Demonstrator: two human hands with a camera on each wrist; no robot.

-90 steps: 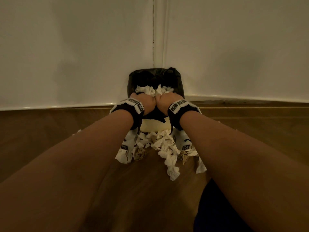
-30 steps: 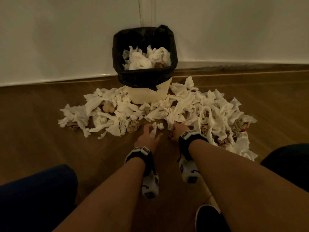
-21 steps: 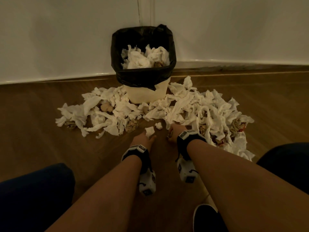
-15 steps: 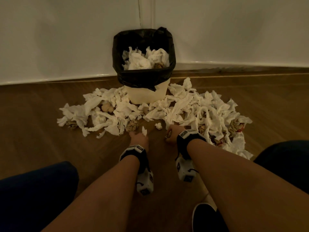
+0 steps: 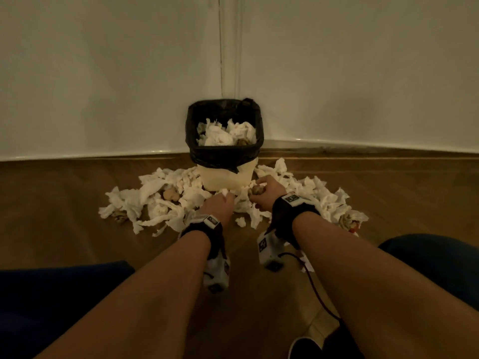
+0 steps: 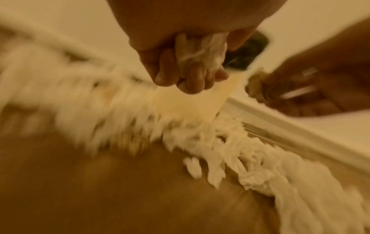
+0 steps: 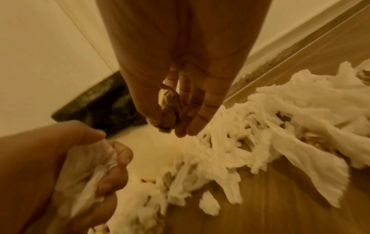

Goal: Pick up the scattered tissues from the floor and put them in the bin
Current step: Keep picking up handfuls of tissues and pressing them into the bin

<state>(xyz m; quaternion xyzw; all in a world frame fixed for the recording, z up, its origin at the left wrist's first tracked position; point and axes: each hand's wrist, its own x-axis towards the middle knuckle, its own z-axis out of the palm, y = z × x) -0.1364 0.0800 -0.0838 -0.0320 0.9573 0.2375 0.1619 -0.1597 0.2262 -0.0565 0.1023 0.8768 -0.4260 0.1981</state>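
A cream bin (image 5: 225, 177) lined with a black bag (image 5: 223, 155) stands in the room's corner, part filled with white tissues (image 5: 224, 133). Crumpled white tissues (image 5: 160, 200) lie heaped on the wooden floor around its base. My left hand (image 5: 219, 203) is raised in front of the bin, its fingers (image 6: 192, 77) curled round a white tissue (image 6: 200, 50). My right hand (image 5: 264, 193), just right of it, pinches a brownish crumpled wad (image 7: 170, 107) between thumb and fingers (image 7: 198, 110). The left hand with its tissue (image 7: 88, 171) also shows in the right wrist view.
White walls meet behind the bin, with a skirting board (image 5: 363, 146) along the floor. My knees in dark trousers (image 5: 51, 294) sit at both lower sides. A shoe tip (image 5: 303, 348) is at the bottom. A small tissue scrap (image 5: 241, 221) lies between my hands.
Both hands have closed on pieces from the floor and risen toward the bin. The left took a white tissue, the right a brownish wad. My view has tilted up.
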